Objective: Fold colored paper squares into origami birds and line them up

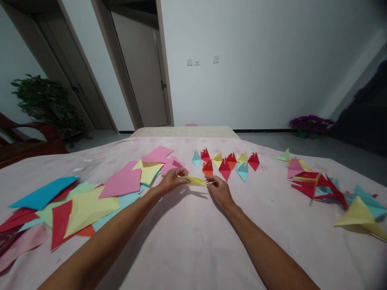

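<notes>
Between my two hands is a folded piece of yellow paper (195,181), held just above the pink tablecloth (193,241). My left hand (173,181) pinches its left end between thumb and fingers. At the paper's right end, the fingers of my right hand (220,191) are closed on the narrow tip. Just beyond my hands stand several small folded paper cranes in red, orange, yellow and light blue, among them a red crane (225,168) and a light blue crane (242,172).
Loose coloured sheets spread over the left side, with a pink sheet (122,180) and a yellow sheet (92,209) on top. At the right lies a heap of larger folded papers, including a red one (308,185) and a yellow one (358,213). A wooden chair (45,137) stands left.
</notes>
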The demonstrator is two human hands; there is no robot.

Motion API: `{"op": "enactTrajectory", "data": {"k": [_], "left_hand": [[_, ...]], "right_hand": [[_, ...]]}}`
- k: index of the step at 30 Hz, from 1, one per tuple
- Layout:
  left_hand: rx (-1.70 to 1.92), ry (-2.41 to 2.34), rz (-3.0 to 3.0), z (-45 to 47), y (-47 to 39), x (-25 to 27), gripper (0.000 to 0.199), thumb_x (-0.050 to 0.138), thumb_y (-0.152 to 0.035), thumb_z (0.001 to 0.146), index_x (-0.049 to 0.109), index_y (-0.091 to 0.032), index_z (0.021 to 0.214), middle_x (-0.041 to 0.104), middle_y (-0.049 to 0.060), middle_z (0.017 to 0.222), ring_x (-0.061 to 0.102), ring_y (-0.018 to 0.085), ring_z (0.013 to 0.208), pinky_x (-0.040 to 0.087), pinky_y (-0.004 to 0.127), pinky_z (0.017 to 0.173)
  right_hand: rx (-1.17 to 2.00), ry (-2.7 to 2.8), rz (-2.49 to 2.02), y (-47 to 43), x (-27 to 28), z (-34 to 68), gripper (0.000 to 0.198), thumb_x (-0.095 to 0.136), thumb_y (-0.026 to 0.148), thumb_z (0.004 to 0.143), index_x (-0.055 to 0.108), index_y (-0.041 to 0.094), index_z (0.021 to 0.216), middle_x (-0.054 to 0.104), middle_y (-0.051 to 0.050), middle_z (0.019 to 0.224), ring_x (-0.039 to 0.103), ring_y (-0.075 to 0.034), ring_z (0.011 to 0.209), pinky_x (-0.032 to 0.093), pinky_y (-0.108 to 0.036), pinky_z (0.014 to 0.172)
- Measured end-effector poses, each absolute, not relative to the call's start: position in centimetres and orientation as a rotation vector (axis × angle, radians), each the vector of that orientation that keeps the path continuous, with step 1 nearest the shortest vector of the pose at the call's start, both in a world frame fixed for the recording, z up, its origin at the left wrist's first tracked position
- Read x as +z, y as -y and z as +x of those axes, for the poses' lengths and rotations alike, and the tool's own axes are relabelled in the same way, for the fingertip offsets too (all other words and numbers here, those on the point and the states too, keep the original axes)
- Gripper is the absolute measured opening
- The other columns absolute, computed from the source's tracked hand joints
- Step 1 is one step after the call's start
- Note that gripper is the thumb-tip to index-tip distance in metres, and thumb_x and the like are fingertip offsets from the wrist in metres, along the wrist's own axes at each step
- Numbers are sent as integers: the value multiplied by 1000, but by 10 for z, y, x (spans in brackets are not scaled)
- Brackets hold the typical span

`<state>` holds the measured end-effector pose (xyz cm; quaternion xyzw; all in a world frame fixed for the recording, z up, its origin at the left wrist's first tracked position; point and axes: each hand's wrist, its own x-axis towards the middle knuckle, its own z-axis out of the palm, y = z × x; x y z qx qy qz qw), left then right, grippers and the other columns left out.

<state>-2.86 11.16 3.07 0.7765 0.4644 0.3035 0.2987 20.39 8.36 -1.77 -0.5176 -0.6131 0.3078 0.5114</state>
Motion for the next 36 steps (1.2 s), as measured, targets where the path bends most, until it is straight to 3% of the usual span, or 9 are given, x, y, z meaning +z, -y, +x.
{"op": "enactTrajectory", "data": {"k": [4,7,10,17,23,27,32,36], "left_hand": [[1150,-1116,1864,-18,-95,15,17,68,-32,75,60,-17,78,70,3,86,65,20,86,49,32,82],[1231,-1106,1984,-9,-86,4,9,66,-25,77,59,-19,77,71,3,91,64,21,99,41,41,101],[1256,-1176,2241,-5,-83,0,6,64,-19,78,59,-21,79,71,2,101,60,22,109,27,46,112],[832,-1242,2715,-15,-75,1,7,63,-16,82,65,-22,85,69,5,93,58,22,93,42,39,89],[700,-1209,2746,-33,-57,8,20,57,-12,86,69,-24,98,67,6,111,58,23,107,42,39,93],[643,-1327,2699,-33,-41,10,21,53,-16,90,69,-21,102,68,8,106,59,22,100,46,37,88],[636,-1367,2614,-31,-34,7,27,67,-32,85,67,-20,109,67,9,109,59,24,100,48,36,87],[652,-1400,2583,-33,-38,3,24,67,-37,86,69,-22,105,68,8,105,60,22,95,48,34,82]], "right_hand": [[772,1608,-1022,-77,-13,197,51,62,12,70,62,21,121,65,-7,113,60,-12,70,49,-24,61],[633,1694,-910,-70,-8,193,35,66,11,73,68,22,106,66,-5,104,60,-12,71,48,-23,58],[469,1807,-798,-67,-7,193,19,63,10,79,72,22,91,68,-5,93,64,-16,81,51,-27,68],[296,2215,-795,-62,-10,196,31,55,-2,76,71,22,89,68,-3,91,62,-16,84,49,-28,76],[330,2242,-844,-64,-13,194,43,53,-5,69,71,23,97,68,-4,100,61,-18,92,49,-31,84],[347,2233,-883,-69,-12,194,45,54,-2,71,72,23,104,68,-5,104,60,-19,96,49,-34,88],[444,2292,-946,-73,-7,197,39,56,4,75,74,26,101,69,-4,103,59,-20,97,48,-36,89],[621,2271,-1002,-77,-5,201,41,57,4,73,74,26,103,68,-3,107,60,-19,99,48,-34,91]]}}
